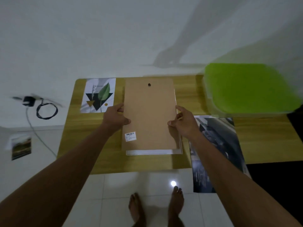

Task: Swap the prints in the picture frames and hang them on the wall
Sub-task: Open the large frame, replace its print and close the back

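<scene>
A brown backing board [149, 112], with a hanging hole near its far end and a barcode sticker near its left edge, is held over a white picture frame [178, 150] lying face down on the wooden table [82, 133]. My left hand [115, 117] grips the board's left edge, thumb on top. My right hand [183, 122] grips its right edge. A leaf print [98, 95] lies flat on the table to the left of the board. A dark print [216, 149] lies at the right and overhangs the table's front edge.
A green plastic lid or bin [249, 87] sits at the table's back right. A black charger with a coiled cable [41, 107] hangs on the wall at left. A small photo [21, 147] lies on the floor at left. My bare feet [155, 208] stand on white tiles.
</scene>
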